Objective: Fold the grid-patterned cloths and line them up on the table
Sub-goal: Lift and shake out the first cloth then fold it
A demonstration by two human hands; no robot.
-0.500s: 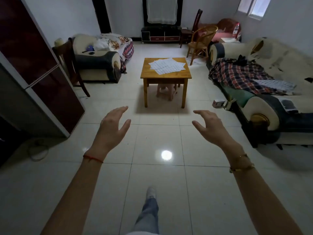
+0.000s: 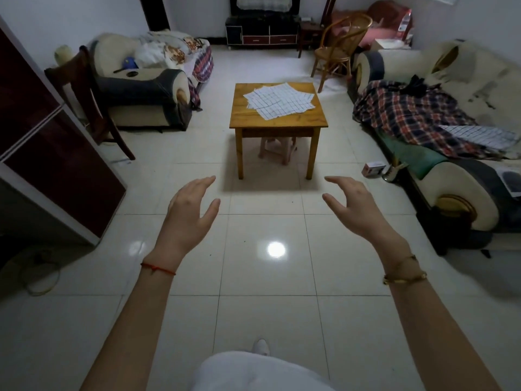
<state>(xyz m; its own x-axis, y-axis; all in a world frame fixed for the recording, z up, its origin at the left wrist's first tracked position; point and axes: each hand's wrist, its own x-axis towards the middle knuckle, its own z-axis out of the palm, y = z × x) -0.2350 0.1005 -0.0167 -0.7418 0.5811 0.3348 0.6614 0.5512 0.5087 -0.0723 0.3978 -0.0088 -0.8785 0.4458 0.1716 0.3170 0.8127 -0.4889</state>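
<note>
Far left: dark cabinet [image 2: 50, 176], wooden chair [image 2: 84, 88] and cream armchair [image 2: 141, 88] heaped with bedding. Near left: left hand [image 2: 191, 210], raised over bare floor tiles, fingers straight and loosely spread, holding nothing; red thread at the wrist. Centre, farther off: wooden table [image 2: 277, 124] carrying the grid-patterned cloths [image 2: 279, 101] — spread flat, overlapping at skewed angles, none folded; number of sheets hard to count at this range. Pink stool [image 2: 277, 148] tucked beneath. Near right: right hand [image 2: 355, 204], likewise raised and empty, fingers slightly bent, gold bangle at the wrist. Far right: long sofa [image 2: 451, 193] under a plaid blanket [image 2: 408, 114], with what looks like another grid-patterned piece [image 2: 479, 135] lying on it — possibly one more cloth, not certain. Step in hand, as judged: the approach, both hands well apart from the table and nothing yet touched. Next move calls for closing to the table's near edge, pinching the topmost sheet by two corners, and lifting it off the pile without dragging those below. No shuffling before folding.
</note>
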